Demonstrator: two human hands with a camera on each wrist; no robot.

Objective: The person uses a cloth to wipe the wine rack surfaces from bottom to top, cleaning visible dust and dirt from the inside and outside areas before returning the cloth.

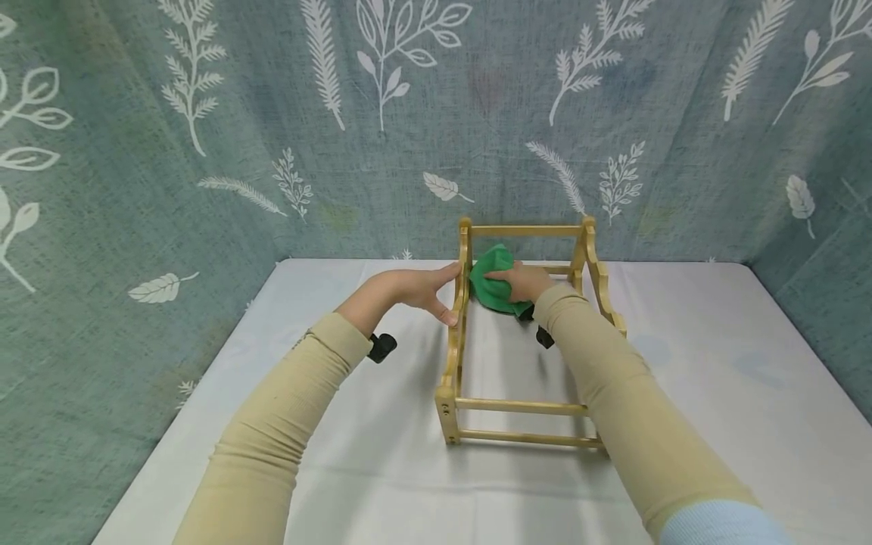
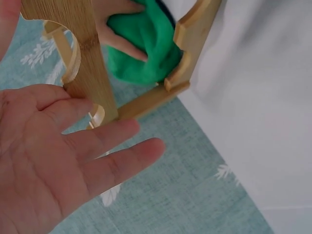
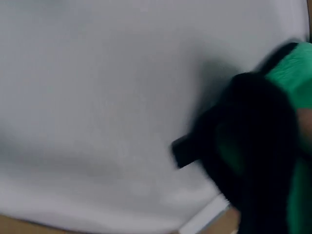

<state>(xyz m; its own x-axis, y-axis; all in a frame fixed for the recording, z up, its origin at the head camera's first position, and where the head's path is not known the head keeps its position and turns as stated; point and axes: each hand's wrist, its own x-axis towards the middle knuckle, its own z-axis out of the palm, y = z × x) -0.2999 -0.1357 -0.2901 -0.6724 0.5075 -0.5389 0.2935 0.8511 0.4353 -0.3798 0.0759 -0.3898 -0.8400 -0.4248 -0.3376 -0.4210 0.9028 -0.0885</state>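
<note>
A light wooden rack [image 1: 446, 393] with scalloped side rails stands on the table. My left hand [image 1: 415, 291] touches its left rail from outside, thumb nearer and fingers farther back. In the left wrist view, the fingers [image 2: 129, 158] of that hand are spread and straight beside the wood. Inside the rack's far end, my right hand [image 1: 527, 282] grips a bunched green cloth [image 1: 493, 276], also seen between the rails in the left wrist view. A dark edge and black loop [image 3: 270, 126] show on the cloth in the blurred right wrist view.
The rack's crossbars [image 1: 521, 407] span its near end, and more bars cross the far end. A white sheet covers the table [image 1: 368, 469]. Behind it hangs a grey-green curtain [image 1: 409, 174] with white leaf prints, close to the rack's far end.
</note>
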